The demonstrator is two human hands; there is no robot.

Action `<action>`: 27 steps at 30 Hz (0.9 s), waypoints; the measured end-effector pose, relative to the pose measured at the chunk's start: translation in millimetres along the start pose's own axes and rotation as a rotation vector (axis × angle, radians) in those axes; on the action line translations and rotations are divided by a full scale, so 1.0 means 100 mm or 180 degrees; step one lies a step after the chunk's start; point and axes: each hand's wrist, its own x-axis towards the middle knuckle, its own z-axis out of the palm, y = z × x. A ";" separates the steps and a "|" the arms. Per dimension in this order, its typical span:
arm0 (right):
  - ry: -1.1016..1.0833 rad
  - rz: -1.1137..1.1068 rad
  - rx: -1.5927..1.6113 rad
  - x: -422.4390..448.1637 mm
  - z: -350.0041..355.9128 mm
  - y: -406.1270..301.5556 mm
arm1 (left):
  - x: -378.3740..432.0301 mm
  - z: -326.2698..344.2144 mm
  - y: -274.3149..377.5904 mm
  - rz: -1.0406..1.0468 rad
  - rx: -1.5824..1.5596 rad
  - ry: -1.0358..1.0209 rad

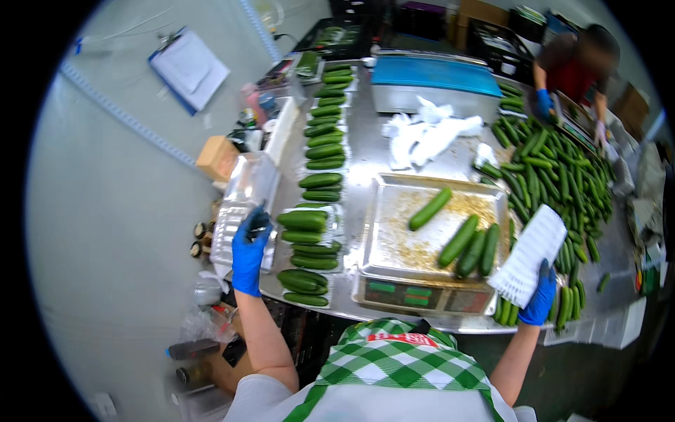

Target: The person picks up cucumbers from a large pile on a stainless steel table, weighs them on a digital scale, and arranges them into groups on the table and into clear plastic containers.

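My left hand (250, 253), in a blue glove with dark fingertips, hovers over the clear plastic container (232, 224) at the table's left edge. It looks empty, with fingers apart, just left of a stacked bundle of cucumbers (302, 220). In my right hand (539, 298), also gloved in blue, is a white textured sheet or shallow tray (530, 256), tilted beside the scale's right edge. A digital scale with a metal pan (390, 227) stands before me, and several loose cucumbers (459, 240) lie in the stained pan.
More cucumber bundles (324, 152) line the table's left side. A large cucumber heap (553, 169) covers the right. White crumpled material (430, 134) lies before a blue-lidded box (437, 79). At the far right, a person (575, 68) tips a crate (575, 121) over the heap.
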 end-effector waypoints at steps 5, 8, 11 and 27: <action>-0.0140 -0.0047 0.0089 0.03 0.15 0.07 | 0.22 -0.73 -0.73 0.0284 0.2596 0.1044; -0.0217 -0.0053 0.0059 0.04 0.18 0.12 | 0.19 -0.77 -0.87 -0.0539 0.2862 0.0380; -0.0264 -0.0073 -0.0023 -0.01 0.25 0.12 | 0.14 -0.89 -1.23 -0.0315 0.2663 0.0391; -0.0058 -0.0120 -0.0012 -0.16 0.23 0.21 | 0.31 -0.91 -1.02 -0.0070 0.3586 -0.0170</action>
